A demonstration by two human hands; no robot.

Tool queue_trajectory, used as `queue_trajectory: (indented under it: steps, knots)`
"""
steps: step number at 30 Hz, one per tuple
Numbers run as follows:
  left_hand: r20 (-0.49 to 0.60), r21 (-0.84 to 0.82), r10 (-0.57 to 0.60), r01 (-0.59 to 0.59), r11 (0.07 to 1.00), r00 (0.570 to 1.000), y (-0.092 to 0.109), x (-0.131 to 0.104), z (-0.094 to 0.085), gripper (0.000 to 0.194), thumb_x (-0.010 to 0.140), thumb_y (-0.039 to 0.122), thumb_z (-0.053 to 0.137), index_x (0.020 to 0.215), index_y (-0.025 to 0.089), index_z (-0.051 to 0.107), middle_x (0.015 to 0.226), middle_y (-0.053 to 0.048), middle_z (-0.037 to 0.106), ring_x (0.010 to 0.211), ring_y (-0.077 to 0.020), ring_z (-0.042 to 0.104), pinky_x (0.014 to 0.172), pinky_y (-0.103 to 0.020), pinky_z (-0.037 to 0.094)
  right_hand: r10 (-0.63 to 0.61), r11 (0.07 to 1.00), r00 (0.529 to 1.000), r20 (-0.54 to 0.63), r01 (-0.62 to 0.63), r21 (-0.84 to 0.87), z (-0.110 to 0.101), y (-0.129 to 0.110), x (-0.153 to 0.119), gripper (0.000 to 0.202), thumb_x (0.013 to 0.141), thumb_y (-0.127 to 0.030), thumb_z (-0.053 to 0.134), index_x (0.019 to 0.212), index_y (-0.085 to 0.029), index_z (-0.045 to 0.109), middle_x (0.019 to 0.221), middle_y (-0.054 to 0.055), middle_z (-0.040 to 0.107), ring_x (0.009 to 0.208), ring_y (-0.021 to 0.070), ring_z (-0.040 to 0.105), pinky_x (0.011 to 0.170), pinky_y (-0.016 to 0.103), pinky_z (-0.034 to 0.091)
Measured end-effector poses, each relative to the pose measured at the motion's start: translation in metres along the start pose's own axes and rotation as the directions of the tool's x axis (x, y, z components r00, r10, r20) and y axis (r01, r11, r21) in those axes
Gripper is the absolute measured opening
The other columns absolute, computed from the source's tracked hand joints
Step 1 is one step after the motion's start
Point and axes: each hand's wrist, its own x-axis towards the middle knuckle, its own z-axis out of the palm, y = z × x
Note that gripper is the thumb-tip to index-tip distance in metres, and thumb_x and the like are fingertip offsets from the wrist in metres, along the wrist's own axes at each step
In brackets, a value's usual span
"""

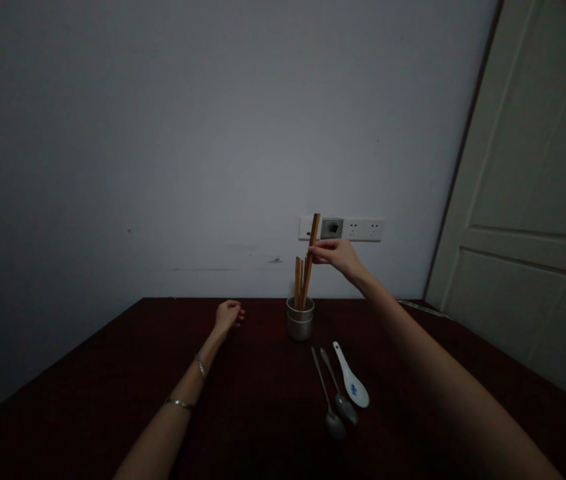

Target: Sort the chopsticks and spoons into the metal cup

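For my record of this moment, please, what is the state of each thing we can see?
Right hand: closed on chopsticks
Held chopsticks: leaning, lower ends in cup
Other chopsticks: standing in cup
Metal cup: upright
Left hand: loosely curled, nothing visible in it
White spoon: lying on table
Two metal spoons: lying side by side
Two right-hand sockets: unplugged

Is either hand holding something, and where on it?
Yes: the right hand pinches wooden chopsticks by their upper part, below the top ends; the lower ends are in the cup. The left hand shows nothing held.
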Motion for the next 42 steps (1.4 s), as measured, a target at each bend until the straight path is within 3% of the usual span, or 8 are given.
queue_trajectory:
  steps: [3,7,15,21,33,42]
  knots:
    - [-0.023,0.012,-0.024,0.025,1.0,0.999,-0.01,0.003,0.001,0.021,0.08,0.015,0.043,0.1,0.012,0.05,0.079,-0.008,0.065,0.052,-0.0099,0.059,0.045,-0.019,0.046,-0.048,0.998,0.995,-0.083,0.045,-0.045,-0.008,0.003,0.023,0.025,0.057,-0.031,0.073,0.066,-0.009,0.064,0.059,0.004,0.062,0.054,0.0119,0.056,0.058,0.029,0.051]
    - [-0.039,0.033,-0.038,0.039,0.999,0.999,-0.016,0.002,0.003,0.022,0.079,0.014,0.044,0.1,0.012,0.049,0.076,-0.007,0.065,0.05,-0.0103,0.059,0.043,-0.019,0.044,-0.021,0.998,0.988,-0.154,0.011,-0.067,-0.013,0.026,0.037,0.021,0.057,-0.028,0.072,0.062,-0.01,0.063,0.054,0.003,0.059,0.048,0.0104,0.053,0.051,0.026,0.049]
    - [-0.064,0.027,-0.045,0.047,0.999,0.997,-0.022,0.003,-0.003,0.021,0.08,0.013,0.042,0.099,0.011,0.049,0.077,-0.008,0.066,0.049,-0.009,0.06,0.043,-0.016,0.043,0.055,0.995,0.981,-0.185,-0.069,-0.072,-0.008,0.09,0.032,0.018,0.06,-0.029,0.068,0.059,-0.011,0.062,0.056,0.004,0.063,0.05,0.0119,0.057,0.053,0.025,0.05]
    - [-0.082,-0.003,-0.052,0.052,0.999,0.995,-0.034,0.006,-0.001,0.017,0.079,0.009,0.042,0.095,0.008,0.05,0.073,-0.01,0.066,0.05,-0.0095,0.061,0.045,-0.015,0.045,0.11,0.984,0.977,-0.184,-0.133,-0.118,-0.001,0.12,0.022,0.018,0.063,-0.028,0.066,0.066,-0.01,0.064,0.061,0.007,0.066,0.055,0.0136,0.061,0.052,0.023,0.05]
    - [-0.109,-0.034,-0.051,0.048,0.998,0.993,-0.038,0.011,-0.003,0.014,0.077,0.007,0.042,0.086,0.01,0.053,0.055,-0.002,0.06,0.047,-0.0119,0.06,0.046,-0.019,0.046,0.204,0.96,0.959,-0.198,-0.235,-0.152,0.005,0.151,0.008,0.013,0.066,-0.024,0.064,0.067,-0.011,0.065,0.062,0.007,0.067,0.057,0.0133,0.063,0.048,0.019,0.048]
    - [-0.116,0.031,0.06,-0.057,0.998,0.991,-0.048,0.009,-0.003,0.01,0.076,0.012,0.046,0.08,0.013,0.055,0.059,-0.002,0.061,0.052,-0.0114,0.061,0.049,-0.017,0.045,0.223,0.95,0.955,-0.195,-0.258,-0.176,0.006,0.158,0.005,0.014,0.068,-0.024,0.062,0.068,-0.011,0.064,0.065,0.008,0.067,0.059,0.0136,0.063,0.048,0.019,0.046]
